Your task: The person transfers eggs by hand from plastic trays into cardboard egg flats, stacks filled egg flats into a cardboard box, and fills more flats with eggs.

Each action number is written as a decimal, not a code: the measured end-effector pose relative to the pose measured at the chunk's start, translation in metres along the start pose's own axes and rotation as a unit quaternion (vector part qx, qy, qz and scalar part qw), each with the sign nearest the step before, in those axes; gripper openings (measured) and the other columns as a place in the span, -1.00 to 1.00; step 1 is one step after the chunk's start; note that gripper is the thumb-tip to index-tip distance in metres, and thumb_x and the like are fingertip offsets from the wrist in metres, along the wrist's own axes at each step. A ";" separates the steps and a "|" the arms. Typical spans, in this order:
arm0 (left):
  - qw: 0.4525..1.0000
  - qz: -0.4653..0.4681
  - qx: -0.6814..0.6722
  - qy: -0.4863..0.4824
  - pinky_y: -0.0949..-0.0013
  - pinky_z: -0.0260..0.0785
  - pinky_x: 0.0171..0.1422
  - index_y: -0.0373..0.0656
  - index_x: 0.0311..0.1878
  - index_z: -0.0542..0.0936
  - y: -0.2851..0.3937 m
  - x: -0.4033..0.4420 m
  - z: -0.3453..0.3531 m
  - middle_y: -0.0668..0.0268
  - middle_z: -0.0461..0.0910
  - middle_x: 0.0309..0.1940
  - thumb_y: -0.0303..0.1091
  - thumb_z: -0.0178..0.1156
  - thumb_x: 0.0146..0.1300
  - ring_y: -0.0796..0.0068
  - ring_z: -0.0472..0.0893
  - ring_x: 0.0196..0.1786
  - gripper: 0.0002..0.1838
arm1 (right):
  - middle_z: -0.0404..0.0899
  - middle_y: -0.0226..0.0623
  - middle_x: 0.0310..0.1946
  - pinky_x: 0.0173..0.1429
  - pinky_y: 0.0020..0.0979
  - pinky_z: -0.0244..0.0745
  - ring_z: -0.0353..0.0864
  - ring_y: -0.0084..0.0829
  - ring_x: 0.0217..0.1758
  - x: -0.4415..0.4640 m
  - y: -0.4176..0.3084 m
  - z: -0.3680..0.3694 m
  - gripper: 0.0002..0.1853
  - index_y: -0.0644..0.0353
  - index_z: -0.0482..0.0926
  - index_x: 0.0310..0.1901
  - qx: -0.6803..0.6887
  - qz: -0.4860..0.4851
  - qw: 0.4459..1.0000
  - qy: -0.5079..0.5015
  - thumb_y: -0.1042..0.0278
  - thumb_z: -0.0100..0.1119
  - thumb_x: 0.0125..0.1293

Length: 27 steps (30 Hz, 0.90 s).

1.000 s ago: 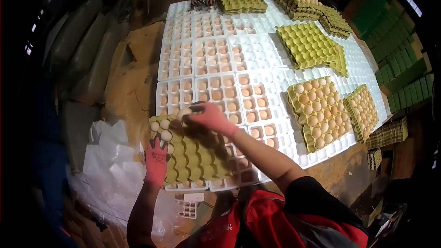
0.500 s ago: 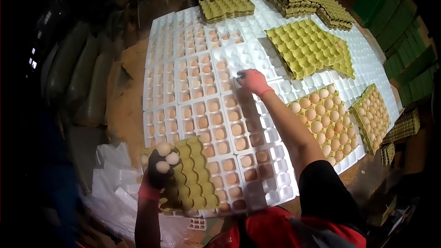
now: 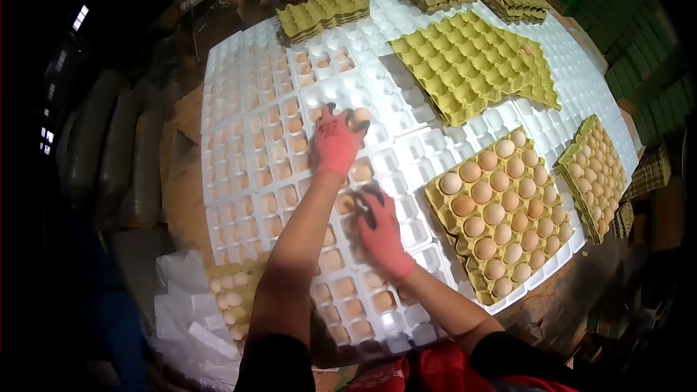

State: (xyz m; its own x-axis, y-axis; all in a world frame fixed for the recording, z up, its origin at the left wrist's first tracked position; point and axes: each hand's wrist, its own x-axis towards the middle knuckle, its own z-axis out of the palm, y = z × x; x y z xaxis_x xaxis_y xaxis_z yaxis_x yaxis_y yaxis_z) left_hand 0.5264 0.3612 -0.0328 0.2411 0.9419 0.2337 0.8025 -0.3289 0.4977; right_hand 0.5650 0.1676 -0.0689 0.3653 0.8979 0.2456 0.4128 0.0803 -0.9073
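The egg point(image 3: 361, 116) rests against the thumb side of the left hand point(image 3: 337, 139), gripped by thumb and fingers; it shows nearly round from where I stand, so I can't fairly say which way its long axis runs. That hand reaches forward, back up, over the white trays point(image 3: 385, 157). Behind it, to its right, the right hand point(image 3: 380, 231) slants forward-left, fingers bent and spread.
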 end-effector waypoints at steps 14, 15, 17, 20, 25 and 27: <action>0.987 0.139 0.065 -0.044 0.07 0.34 0.28 -0.11 0.37 0.41 0.043 -0.050 0.047 0.07 0.46 0.19 -0.27 0.18 0.33 0.06 0.48 0.21 -0.46 | 0.55 -0.18 0.06 0.11 -0.19 0.53 0.54 -0.05 0.09 -0.069 -0.004 -0.058 -0.56 0.12 0.56 0.09 0.067 0.013 0.997 -0.029 0.63 0.23 0.13; 0.977 0.186 0.097 -0.040 0.02 0.27 0.36 -0.10 0.38 0.40 0.041 -0.059 0.060 0.07 0.45 0.21 -0.28 0.16 0.34 0.03 0.43 0.26 -0.47 | 0.54 -0.11 0.09 0.16 -0.19 0.52 0.55 -0.01 0.12 -0.069 -0.003 -0.058 -0.57 0.14 0.58 0.10 0.069 0.025 0.996 -0.045 0.62 0.23 0.14; 0.972 0.222 0.067 -0.038 -0.04 0.13 0.47 -0.10 0.42 0.37 0.019 -0.078 0.090 0.07 0.40 0.33 -0.28 0.15 0.33 -0.02 0.34 0.35 -0.42 | 0.53 -0.02 0.12 0.24 -0.20 0.49 0.54 0.01 0.18 -0.070 -0.011 -0.066 -0.56 0.15 0.59 0.12 0.065 0.030 0.996 -0.060 0.60 0.22 0.16; 0.989 0.095 -0.113 -0.003 -0.10 0.11 0.44 -0.19 0.28 0.46 0.015 -0.103 0.070 -0.02 0.48 0.24 -0.17 0.13 0.31 0.00 0.40 0.35 -0.49 | 0.57 -0.05 0.13 0.33 -0.28 0.40 0.55 -0.18 0.20 -0.066 -0.025 -0.074 -0.60 0.34 0.55 0.14 0.056 0.032 0.998 -0.020 0.65 0.08 0.24; 0.870 -0.200 -0.436 0.113 0.20 0.43 0.23 -0.26 0.11 0.56 -0.019 -0.225 -0.099 0.06 0.63 -0.03 -0.49 0.24 0.23 0.14 0.60 0.10 -0.64 | 0.58 -0.15 0.11 0.28 -0.35 0.43 0.55 -0.33 0.17 -0.059 -0.085 -0.025 -0.62 0.34 0.54 0.17 0.140 0.059 0.987 -0.051 0.68 -0.02 0.33; 0.904 -0.214 -0.339 0.149 0.35 0.48 0.16 -0.27 0.10 0.58 -0.070 -0.307 -0.168 0.14 0.68 -0.13 -0.58 0.14 0.29 0.38 0.66 0.00 -0.69 | 0.55 -0.11 0.12 0.28 -0.25 0.44 0.55 -0.16 0.18 -0.079 -0.114 0.027 -0.62 0.27 0.55 0.14 0.108 -0.122 0.965 -0.203 0.60 0.17 0.27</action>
State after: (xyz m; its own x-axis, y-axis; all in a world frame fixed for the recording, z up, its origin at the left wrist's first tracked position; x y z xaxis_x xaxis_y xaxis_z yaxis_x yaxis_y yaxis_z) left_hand 0.3050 0.0841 0.0011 -0.2514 0.9659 0.0619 0.2443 0.0014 0.9697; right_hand 0.4670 0.0994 0.0061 -0.0969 0.9329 0.3470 0.2455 0.3602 -0.9000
